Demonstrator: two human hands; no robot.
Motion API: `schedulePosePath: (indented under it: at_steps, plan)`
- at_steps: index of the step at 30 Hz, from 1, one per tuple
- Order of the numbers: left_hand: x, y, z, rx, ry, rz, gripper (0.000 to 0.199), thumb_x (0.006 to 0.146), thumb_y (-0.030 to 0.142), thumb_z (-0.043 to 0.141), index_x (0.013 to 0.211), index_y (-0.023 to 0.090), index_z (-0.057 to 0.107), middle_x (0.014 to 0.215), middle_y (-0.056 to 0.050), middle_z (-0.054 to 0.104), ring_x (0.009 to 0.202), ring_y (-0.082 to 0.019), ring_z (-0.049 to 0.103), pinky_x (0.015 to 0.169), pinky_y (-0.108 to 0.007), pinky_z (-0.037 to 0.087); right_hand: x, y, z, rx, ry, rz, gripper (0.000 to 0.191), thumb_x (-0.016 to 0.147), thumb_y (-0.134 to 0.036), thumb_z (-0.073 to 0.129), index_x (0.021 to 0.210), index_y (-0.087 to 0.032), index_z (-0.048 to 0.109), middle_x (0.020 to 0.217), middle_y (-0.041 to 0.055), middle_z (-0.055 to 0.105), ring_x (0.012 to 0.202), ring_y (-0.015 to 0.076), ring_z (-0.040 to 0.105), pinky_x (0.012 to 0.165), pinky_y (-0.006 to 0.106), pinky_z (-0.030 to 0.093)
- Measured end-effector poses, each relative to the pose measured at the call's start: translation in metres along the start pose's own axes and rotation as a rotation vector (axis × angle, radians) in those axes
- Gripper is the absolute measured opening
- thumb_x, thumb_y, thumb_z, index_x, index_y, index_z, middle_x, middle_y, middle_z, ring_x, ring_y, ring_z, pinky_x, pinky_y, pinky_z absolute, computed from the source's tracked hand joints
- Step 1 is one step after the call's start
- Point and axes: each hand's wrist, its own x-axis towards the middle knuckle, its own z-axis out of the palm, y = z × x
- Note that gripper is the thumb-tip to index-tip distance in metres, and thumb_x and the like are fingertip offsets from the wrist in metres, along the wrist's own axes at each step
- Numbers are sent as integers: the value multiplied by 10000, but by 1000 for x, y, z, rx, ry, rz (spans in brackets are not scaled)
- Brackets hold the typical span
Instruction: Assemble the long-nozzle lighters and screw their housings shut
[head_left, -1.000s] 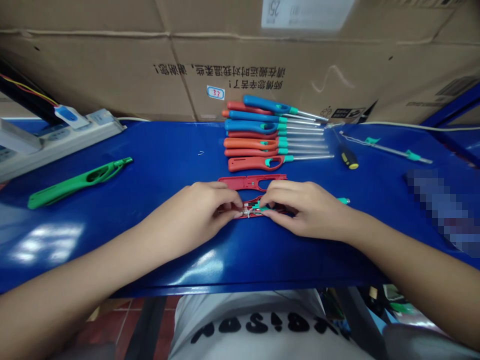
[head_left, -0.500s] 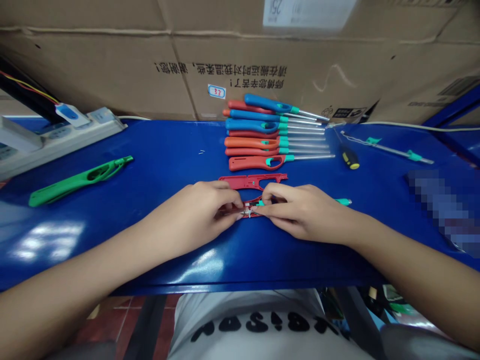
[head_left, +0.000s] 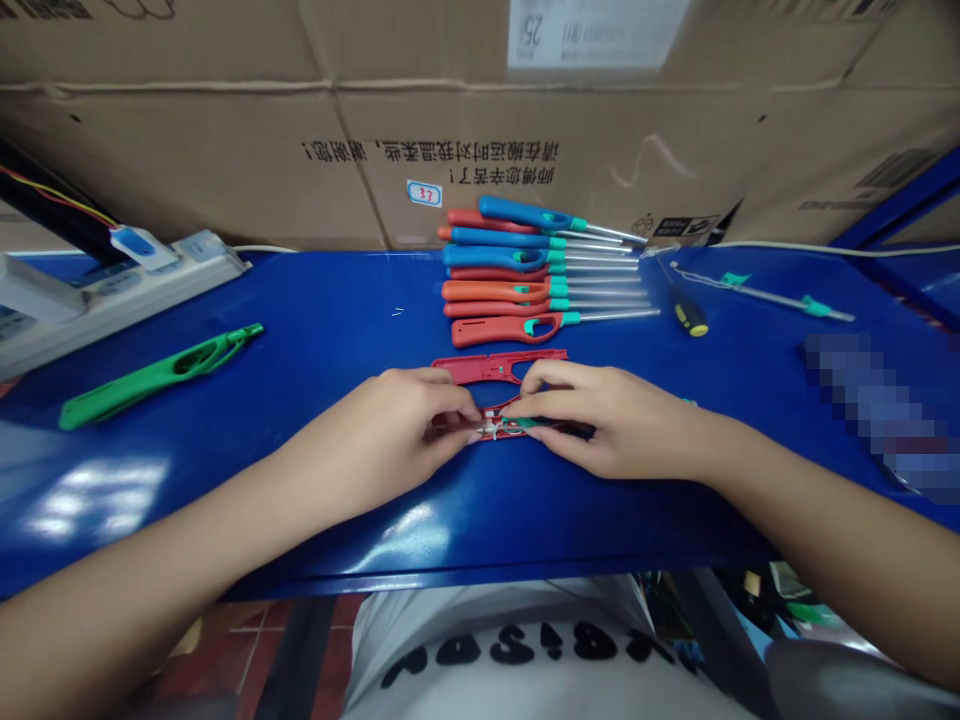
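On the blue table, an opened red lighter half (head_left: 491,432) lies between my hands, with white, metal and teal parts inside it. My left hand (head_left: 420,420) pinches its left end, fingers bent together. From the right, my right hand (head_left: 592,415) has closed fingers on the lighter's right part, over the teal piece; the fingers cover much of it. Just beyond sits a matching red half shell (head_left: 480,368), inner side up, apart from the fingers. Past that, several long-necked lighters (head_left: 495,290) in red, orange and blue lie in a row, metal tubes pointing right.
A green lighter casing (head_left: 161,378) and a power strip (head_left: 127,285) are on the left. To the right lie a black-and-yellow screwdriver (head_left: 686,310) and a metal rod with teal pieces (head_left: 787,297). Cardboard boxes (head_left: 247,170) stand along the back. Two tiny pins (head_left: 398,312) rest near the middle.
My right fingers have shifted slightly over the teal part, showing more of the lighter's inside. My left hand keeps its pinch. The whole view has moved slightly.
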Motion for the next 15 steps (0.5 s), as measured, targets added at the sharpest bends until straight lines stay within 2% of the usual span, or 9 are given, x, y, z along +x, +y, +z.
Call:
schedulePosePath:
  at_steps: [4, 7, 10, 13, 15]
  plan:
    - [-2, 2, -1, 24, -10, 5, 132, 951, 238, 648, 1006, 235, 768, 961, -18, 741, 862, -180, 690, 749, -279, 501, 1, 3, -5, 78, -39, 25, 251, 963, -194, 583, 1189, -200, 691, 1045, 45, 674, 868, 153, 632, 740, 270, 476]
    - [-4, 5, -1, 81, 36, 5, 146, 938, 256, 658, 1058, 236, 739, 991, -18, 736, 856, -192, 685, 713, -289, 503, 3, 5, -5, 107, -44, 16, 210, 971, -179, 585, 1151, -182, 694, 1011, 42, 692, 888, 159, 642, 768, 280, 485]
    - [-4, 8, 2, 138, 96, 123, 159, 967, 261, 619, 1093, 230, 711, 1076, -36, 711, 968, -221, 668, 774, -324, 526, 3, 7, -4, 129, -37, 19, 200, 974, -172, 584, 1135, -173, 702, 1021, 55, 692, 912, 172, 651, 806, 300, 498]
    - [-3, 7, 8, 159, 100, 275, 201, 1015, 243, 545, 1147, 222, 694, 1152, -59, 685, 1097, -237, 630, 925, -383, 527, 2, 8, -5, 143, -55, 13, 238, 991, -171, 546, 1164, -175, 709, 1052, 74, 682, 945, 188, 654, 846, 324, 505]
    - [-2, 4, 11, 164, 95, 309, 239, 1032, 220, 505, 1195, 225, 680, 1207, -63, 674, 1126, -233, 628, 962, -394, 525, 2, 8, -7, 150, -74, 10, 265, 997, -162, 522, 1185, -178, 708, 1072, 81, 672, 954, 190, 651, 854, 328, 505]
